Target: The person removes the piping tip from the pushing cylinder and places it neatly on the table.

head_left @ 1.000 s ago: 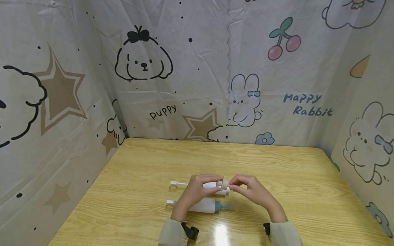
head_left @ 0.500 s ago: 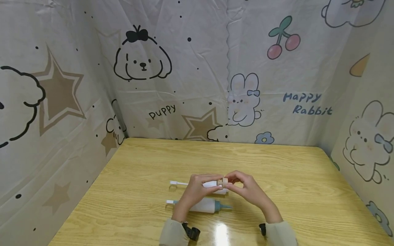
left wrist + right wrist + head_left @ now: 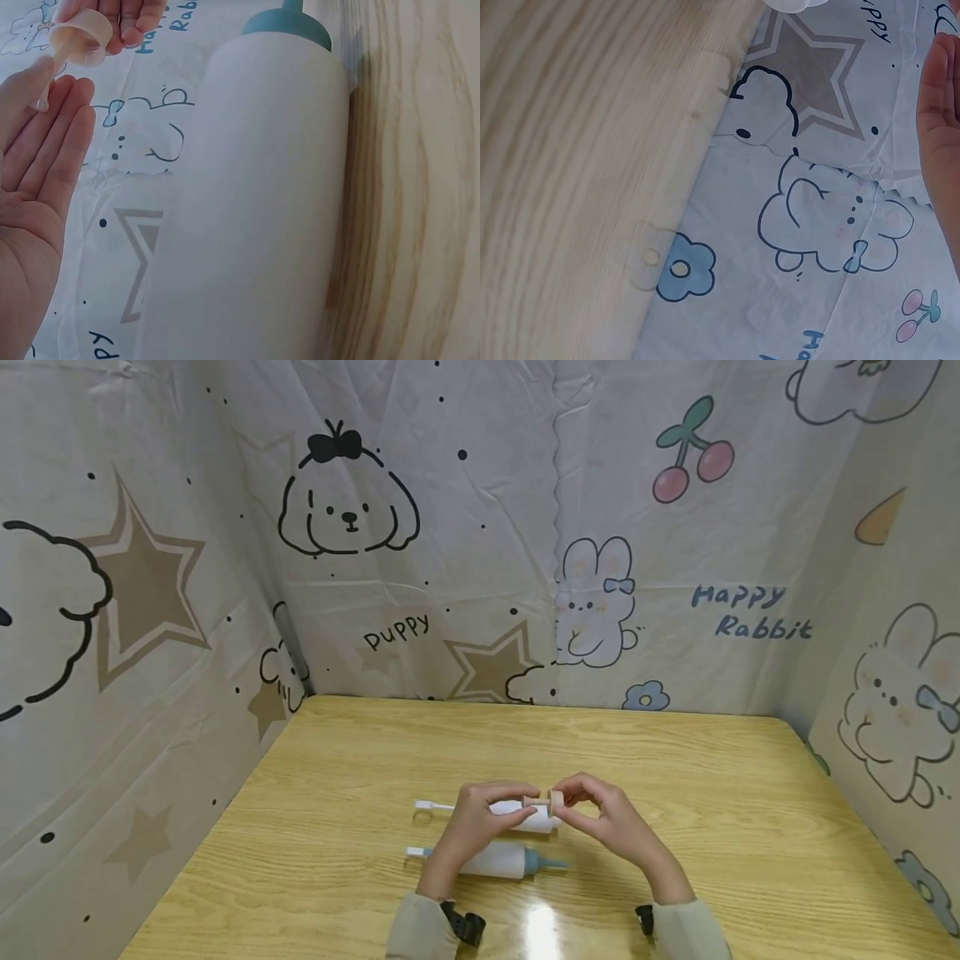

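A beige nozzle cap [image 3: 556, 802] is held between both hands above the table. My left hand [image 3: 480, 817] pinches its thin spout, which shows in the left wrist view beside the wide, hollow cap [image 3: 81, 37]. My right hand [image 3: 611, 820] grips the wide rim with thumb and fingers; only part of that hand [image 3: 941, 135] shows in the right wrist view. Beneath the hands lies a white bottle [image 3: 536, 820], partly hidden. Nearer me lies a white squeeze bottle [image 3: 498, 861] with a teal nozzle cap [image 3: 289, 28], partly behind my left wrist.
A thin white stick with a flat white end [image 3: 425, 806] reaches out left of my left hand. Another white-tipped piece [image 3: 415, 852] shows below it. The wood-grain table [image 3: 675, 777] is bounded by a printed cloth [image 3: 465, 527] at the back and sides.
My right hand first closed in on the cap's wide rim, then shifted slightly right with it. More of the thin spout shows between the hands. Both bottles stay in place.
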The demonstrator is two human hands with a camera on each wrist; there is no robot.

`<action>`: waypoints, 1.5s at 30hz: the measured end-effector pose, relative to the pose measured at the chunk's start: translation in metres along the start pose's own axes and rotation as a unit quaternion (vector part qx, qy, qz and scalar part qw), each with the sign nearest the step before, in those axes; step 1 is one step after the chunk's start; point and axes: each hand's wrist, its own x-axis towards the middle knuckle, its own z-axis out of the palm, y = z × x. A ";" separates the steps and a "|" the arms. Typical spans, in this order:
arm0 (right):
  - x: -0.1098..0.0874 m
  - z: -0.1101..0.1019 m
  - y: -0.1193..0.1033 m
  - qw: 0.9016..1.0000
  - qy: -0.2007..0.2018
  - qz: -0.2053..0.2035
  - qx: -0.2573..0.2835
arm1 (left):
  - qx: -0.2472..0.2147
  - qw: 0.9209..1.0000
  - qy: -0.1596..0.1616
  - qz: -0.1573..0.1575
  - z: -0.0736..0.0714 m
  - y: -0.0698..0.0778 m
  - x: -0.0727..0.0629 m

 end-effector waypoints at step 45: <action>-0.056 -0.066 0.023 0.994 0.065 0.041 -0.071 | -0.042 0.997 0.003 -0.059 0.045 -0.004 0.010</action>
